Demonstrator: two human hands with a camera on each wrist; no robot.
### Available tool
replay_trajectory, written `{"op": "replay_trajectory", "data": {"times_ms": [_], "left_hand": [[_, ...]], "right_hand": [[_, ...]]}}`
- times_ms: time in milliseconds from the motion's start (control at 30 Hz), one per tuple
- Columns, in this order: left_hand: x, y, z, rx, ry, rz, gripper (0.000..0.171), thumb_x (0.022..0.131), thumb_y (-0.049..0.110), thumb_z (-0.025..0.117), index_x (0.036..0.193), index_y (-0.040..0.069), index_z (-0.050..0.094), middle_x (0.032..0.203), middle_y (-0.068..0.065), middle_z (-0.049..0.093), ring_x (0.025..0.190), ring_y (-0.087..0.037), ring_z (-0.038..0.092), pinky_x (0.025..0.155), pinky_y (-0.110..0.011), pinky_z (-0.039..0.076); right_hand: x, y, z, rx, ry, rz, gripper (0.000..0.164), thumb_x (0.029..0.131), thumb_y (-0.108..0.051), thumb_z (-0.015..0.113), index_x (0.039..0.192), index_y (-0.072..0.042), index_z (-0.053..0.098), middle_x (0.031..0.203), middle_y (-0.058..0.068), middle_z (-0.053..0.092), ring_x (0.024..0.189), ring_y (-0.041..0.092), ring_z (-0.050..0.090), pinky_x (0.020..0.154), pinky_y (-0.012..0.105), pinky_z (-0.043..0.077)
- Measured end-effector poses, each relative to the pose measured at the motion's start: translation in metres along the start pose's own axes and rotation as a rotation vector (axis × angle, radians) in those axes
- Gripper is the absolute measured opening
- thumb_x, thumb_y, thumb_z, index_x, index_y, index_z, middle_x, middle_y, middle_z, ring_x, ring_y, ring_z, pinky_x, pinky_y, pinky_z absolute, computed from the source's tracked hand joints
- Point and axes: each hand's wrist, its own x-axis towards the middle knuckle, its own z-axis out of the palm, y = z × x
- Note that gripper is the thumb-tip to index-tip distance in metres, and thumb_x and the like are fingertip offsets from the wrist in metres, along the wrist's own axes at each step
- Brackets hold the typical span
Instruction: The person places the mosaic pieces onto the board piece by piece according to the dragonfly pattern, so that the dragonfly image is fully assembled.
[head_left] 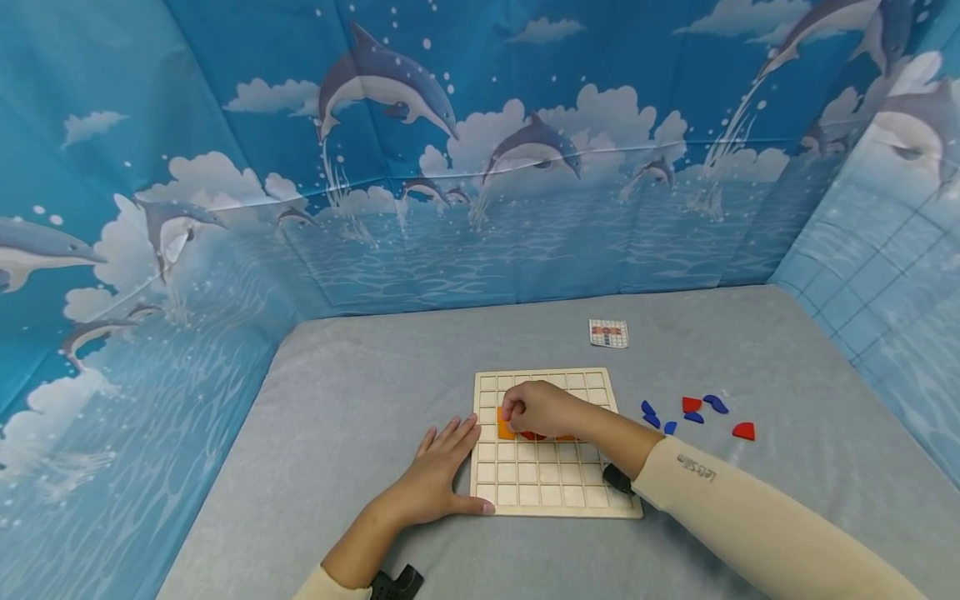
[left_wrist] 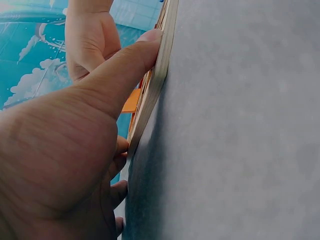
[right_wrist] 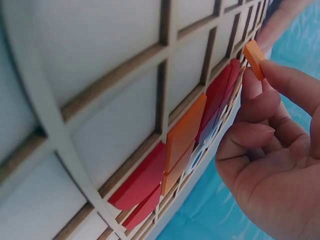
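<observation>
A pale wooden grid board (head_left: pixel 555 497) lies on the grey cloth. My right hand (head_left: pixel 543 408) is over its upper left part, pinching a small orange tile (right_wrist: pixel 255 59) between thumb and forefinger, tilted just off the grid in the right wrist view. Red tiles (right_wrist: pixel 142 175) and other orange tiles (right_wrist: pixel 184 135) sit in the grid cells, partly covered by this hand in the head view. My left hand (head_left: pixel 435 483) has its fingers spread along the board's left side. Its thumb (left_wrist: pixel 135 57) touches the near left edge, fingertips against the rim.
Several loose red pieces (head_left: pixel 744 431) and blue pieces (head_left: pixel 716 404) lie right of the board. Behind it is a small printed pattern card (head_left: pixel 608 333). A dolphin-patterned curtain (head_left: pixel 480 225) borders the table's back and sides.
</observation>
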Motion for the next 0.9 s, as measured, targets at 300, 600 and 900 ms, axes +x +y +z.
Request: {"op": "replay_trajectory", "data": {"times_ms": [300,600,900], "left_hand": [[0.0003,-0.0011,0.0006,0.008,0.01,0.005,0.115,0.078,0.069,0.075,0.163,0.014,0.02,0.172,0.002,0.01,0.16,-0.029,0.009,0.125,-0.062,0.004],[0.0005,-0.0013,0.0001,0.02,0.017,0.006,0.115,0.077,0.069,0.075,0.163,0.014,0.021,0.172,0.001,0.011,0.16,-0.029,0.009,0.125,-0.062,0.005],[0.0002,0.0004,-0.0004,0.016,0.005,0.002,0.115,0.078,0.069,0.075,0.163,0.014,0.021,0.172,0.001,0.011,0.16,-0.03,0.009,0.125,-0.062,0.005]], "right_hand": [[-0.0016,-0.0046,0.0054,-0.156,0.054,-0.084,0.011,0.09,-0.007,0.073,0.084,-0.014,0.066,0.07,-0.005,0.057,0.064,0.01,0.052,0.065,0.025,0.044],[-0.0015,-0.0056,0.0104,-0.252,0.102,-0.087,0.016,0.087,-0.006,0.075,0.08,-0.016,0.065,0.076,-0.004,0.054,0.069,0.01,0.048,0.064,0.024,0.041],[-0.0036,-0.0015,0.0043,-0.031,0.064,-0.045,0.009,0.089,-0.006,0.075,0.093,-0.013,0.07,0.075,-0.002,0.057,0.066,0.012,0.051,0.061,0.026,0.044]]}}
